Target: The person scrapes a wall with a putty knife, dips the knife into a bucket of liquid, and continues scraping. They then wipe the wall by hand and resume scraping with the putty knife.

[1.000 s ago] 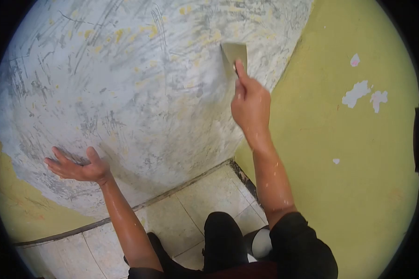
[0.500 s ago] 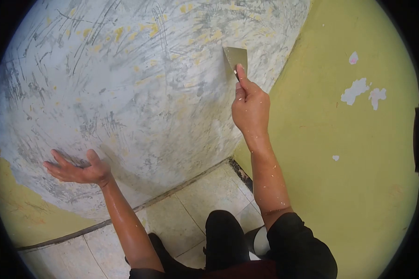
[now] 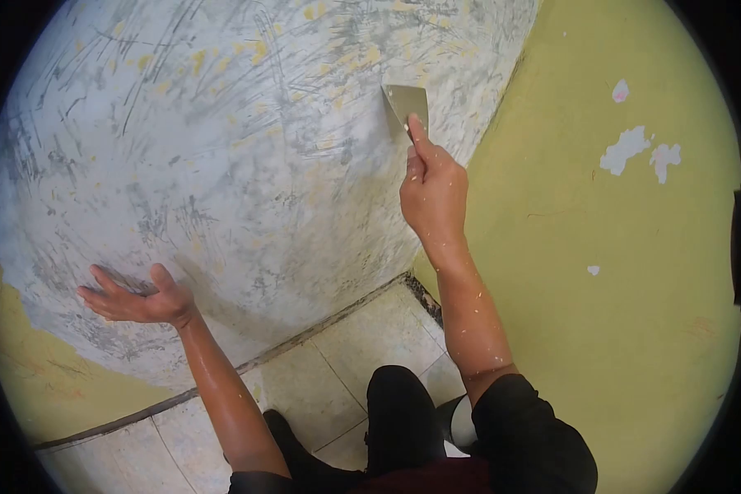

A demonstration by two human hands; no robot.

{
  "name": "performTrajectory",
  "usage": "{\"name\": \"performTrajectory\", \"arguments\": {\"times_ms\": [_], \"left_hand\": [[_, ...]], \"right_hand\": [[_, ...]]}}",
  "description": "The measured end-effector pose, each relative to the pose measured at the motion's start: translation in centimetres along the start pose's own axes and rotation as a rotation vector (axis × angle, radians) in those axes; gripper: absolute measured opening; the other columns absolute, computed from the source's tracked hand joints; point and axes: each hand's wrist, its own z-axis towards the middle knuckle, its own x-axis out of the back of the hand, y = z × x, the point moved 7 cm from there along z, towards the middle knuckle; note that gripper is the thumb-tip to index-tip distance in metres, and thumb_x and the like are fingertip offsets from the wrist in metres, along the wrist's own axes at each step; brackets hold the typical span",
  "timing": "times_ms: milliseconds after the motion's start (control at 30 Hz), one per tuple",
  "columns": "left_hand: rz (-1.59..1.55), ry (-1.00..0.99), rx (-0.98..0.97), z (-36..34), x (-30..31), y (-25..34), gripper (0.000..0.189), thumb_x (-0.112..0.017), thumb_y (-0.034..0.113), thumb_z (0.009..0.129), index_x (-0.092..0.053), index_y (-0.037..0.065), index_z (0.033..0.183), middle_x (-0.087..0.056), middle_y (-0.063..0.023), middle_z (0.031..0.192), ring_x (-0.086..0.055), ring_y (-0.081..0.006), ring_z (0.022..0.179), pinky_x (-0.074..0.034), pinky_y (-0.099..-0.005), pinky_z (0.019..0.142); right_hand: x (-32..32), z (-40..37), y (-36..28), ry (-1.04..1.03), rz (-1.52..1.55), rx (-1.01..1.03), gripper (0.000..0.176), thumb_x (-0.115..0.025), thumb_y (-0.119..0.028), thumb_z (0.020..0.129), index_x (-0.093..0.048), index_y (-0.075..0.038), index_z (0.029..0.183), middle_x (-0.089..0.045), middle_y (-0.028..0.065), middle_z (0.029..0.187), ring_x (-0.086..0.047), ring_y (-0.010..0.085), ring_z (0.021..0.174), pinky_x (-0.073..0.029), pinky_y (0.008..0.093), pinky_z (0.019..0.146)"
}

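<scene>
My right hand (image 3: 435,191) is closed round the handle of a scraper (image 3: 409,100), index finger stretched along its blade. The wide metal blade points up at the scratched white and grey wall (image 3: 247,165), which has yellow specks; whether its edge touches the wall is hard to tell. Small pale flakes stick to my right hand and forearm. Lower left, my left hand (image 3: 140,300) is open with fingers spread and holds nothing. It is at the lower part of the same wall; contact cannot be made out.
A yellow-green wall (image 3: 552,272) with pale chipped patches (image 3: 626,151) meets the scratched wall at a corner on the right. Below is a tiled floor (image 3: 305,379) with a dark edge strip. My dark-clothed legs (image 3: 399,420) and a partly hidden white round object (image 3: 463,421) are at the bottom.
My right hand and the scraper have shifted slightly left in the view. The walls' marks have also shifted a little. My left hand looks nearly unchanged.
</scene>
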Motion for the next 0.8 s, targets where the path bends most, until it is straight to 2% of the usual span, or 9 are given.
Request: {"name": "performTrajectory", "arguments": {"times_ms": [33,100,333,433,500,600,700,800], "left_hand": [[-0.017,0.008,-0.003,0.2,0.1,0.5,0.085,-0.051,0.071,0.086,-0.051,0.005,0.139,-0.029,-0.0192,0.155,-0.025,-0.0424,0.141,-0.018,-0.0641,0.11],[-0.033,-0.002,-0.015,0.3,0.2,0.6,0.082,-0.051,0.069,0.087,-0.053,0.004,0.138,-0.03,-0.0203,0.154,-0.025,-0.0424,0.141,-0.018,-0.0634,0.111],[-0.023,-0.007,-0.011,0.0,-0.1,-0.1,0.086,-0.052,0.07,0.085,-0.05,0.004,0.14,-0.029,-0.0181,0.155,-0.025,-0.0421,0.141,-0.019,-0.064,0.11],[-0.02,-0.014,-0.003,-0.2,-0.1,-0.2,0.088,-0.052,0.072,0.085,-0.05,0.004,0.14,-0.029,-0.0181,0.155,-0.025,-0.042,0.141,-0.02,-0.0642,0.109],[-0.026,-0.003,0.002,-0.1,-0.1,-0.2,0.089,-0.051,0.073,0.085,-0.05,0.004,0.141,-0.029,-0.018,0.155,-0.025,-0.042,0.141,-0.02,-0.0644,0.109],[-0.013,0.005,-0.002,0.0,0.0,-0.1,0.09,-0.051,0.074,0.084,-0.049,0.004,0.141,-0.03,-0.0185,0.155,-0.025,-0.0423,0.141,-0.02,-0.065,0.109],[-0.014,-0.013,0.007,0.0,0.0,0.0,0.091,-0.051,0.075,0.083,-0.049,0.004,0.141,-0.03,-0.0192,0.155,-0.025,-0.0428,0.141,-0.02,-0.0648,0.109],[-0.022,-0.021,0.006,0.1,-0.1,0.0,0.092,-0.051,0.076,0.083,-0.049,0.004,0.141,-0.029,-0.0198,0.155,-0.025,-0.043,0.141,-0.02,-0.0642,0.109]], "right_hand": [[-0.1,0.4,0.0,-0.001,0.003,0.007,0.043,-0.059,-0.004,0.087,-0.063,-0.01,0.129,-0.061,0.0201,0.074,-0.06,0.0383,0.065,-0.048,0.0454,0.063],[0.1,1.2,0.0,-0.064,-0.032,-0.121,0.043,-0.059,-0.003,0.087,-0.063,-0.011,0.129,-0.061,0.0196,0.073,-0.06,0.0374,0.066,-0.048,0.0454,0.063],[0.2,1.7,0.4,-0.071,-0.102,-0.079,0.043,-0.058,-0.002,0.087,-0.064,-0.011,0.128,-0.061,0.0208,0.074,-0.062,0.0377,0.07,-0.048,0.0467,0.064],[0.8,3.4,-0.3,-0.012,-0.047,-0.086,0.044,-0.059,-0.003,0.086,-0.063,-0.012,0.129,-0.061,0.021,0.075,-0.061,0.0381,0.069,-0.047,0.0472,0.064],[0.7,2.2,-0.3,-0.026,-0.109,-0.005,0.046,-0.059,-0.002,0.086,-0.061,-0.012,0.131,-0.061,0.0201,0.075,-0.06,0.0379,0.068,-0.048,0.0467,0.064],[0.2,1.3,-1.0,-0.039,-0.069,0.012,0.048,-0.06,-0.002,0.084,-0.061,-0.012,0.131,-0.06,0.0187,0.074,-0.06,0.0367,0.067,-0.048,0.0463,0.063],[0.6,4.2,-3.1,0.005,-0.097,0.084,0.049,-0.061,-0.001,0.083,-0.062,-0.012,0.131,-0.059,0.0166,0.072,-0.06,0.0347,0.066,-0.048,0.0455,0.062],[0.9,3.1,-2.9,-0.001,-0.146,0.117,0.048,-0.061,-0.001,0.083,-0.062,-0.012,0.13,-0.058,0.0159,0.071,-0.059,0.0343,0.065,-0.047,0.0455,0.061]]}}
